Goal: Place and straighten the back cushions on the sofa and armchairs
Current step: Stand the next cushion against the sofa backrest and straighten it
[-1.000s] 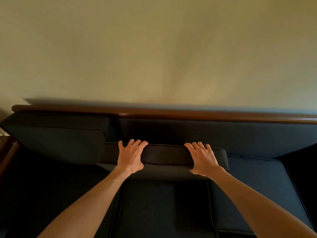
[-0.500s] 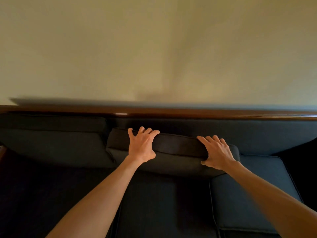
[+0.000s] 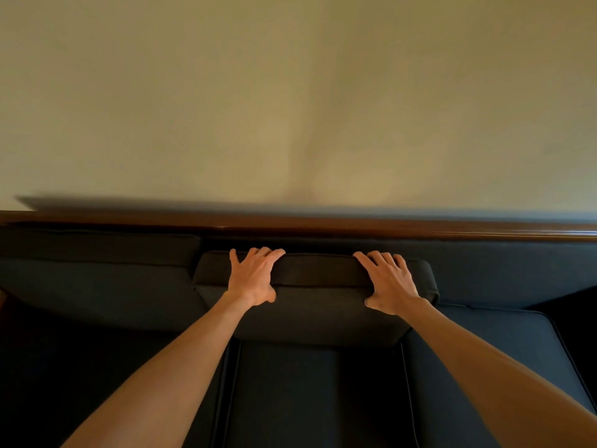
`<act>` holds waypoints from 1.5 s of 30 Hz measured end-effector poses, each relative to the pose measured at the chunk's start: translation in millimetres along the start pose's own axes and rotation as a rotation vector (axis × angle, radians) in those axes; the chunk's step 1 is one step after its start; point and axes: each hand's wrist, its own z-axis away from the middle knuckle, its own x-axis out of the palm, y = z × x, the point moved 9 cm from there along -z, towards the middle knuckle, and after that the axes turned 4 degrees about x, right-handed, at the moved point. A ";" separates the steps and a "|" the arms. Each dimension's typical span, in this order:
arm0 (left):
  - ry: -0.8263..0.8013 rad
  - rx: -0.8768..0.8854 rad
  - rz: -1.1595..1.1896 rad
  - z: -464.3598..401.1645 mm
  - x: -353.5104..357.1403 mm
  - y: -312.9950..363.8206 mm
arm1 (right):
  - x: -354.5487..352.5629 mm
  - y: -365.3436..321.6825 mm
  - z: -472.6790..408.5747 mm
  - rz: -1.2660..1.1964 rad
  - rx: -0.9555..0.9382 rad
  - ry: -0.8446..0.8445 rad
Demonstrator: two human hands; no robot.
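I have both hands on the middle back cushion [image 3: 315,299] of the sofa [image 3: 504,347]. My left hand [image 3: 253,277] and right hand [image 3: 388,283] each curl their fingers over the cushion's top edge, thumbs on its front face, so both are gripping it.

The cushion stands on the seat, leaning back toward the sofa's back edge under the wooden rail [image 3: 355,226]. Its left end sits just beside the left back cushion [image 3: 97,270], which is already up against the back. Its top edge looks lower than its neighbour's.

Its long axis runs left to right along the sofa's back, nearly parallel to the rail, with the broad face toward me and the top edge up.

The risks, as I judge them: if I push harder with one hand, one end goes in first and the cushion sits skewed. If I let go before the bottom is pressed back, it could tip forward onto the seat. Its left end could also catch on the neighbour and bunch up.
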 end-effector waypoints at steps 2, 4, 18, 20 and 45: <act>-0.027 -0.011 0.021 -9.0 2.1 -4.2 | 1.4 1.5 -4.5 0.014 0.011 0.035; -0.046 -0.016 0.018 -18.5 4.5 -8.1 | 3.3 3.6 -6.2 0.030 0.025 0.069; -0.038 -0.083 -0.080 -42.5 23.6 -14.2 | 16.5 14.4 -28.9 0.016 0.031 0.090; -0.051 -0.120 -0.077 -40.3 23.8 -11.6 | 16.6 14.4 -29.9 0.017 0.027 0.041; 0.233 0.269 0.370 128.2 -100.3 332.5 | -135.7 127.7 272.1 -0.565 0.275 0.190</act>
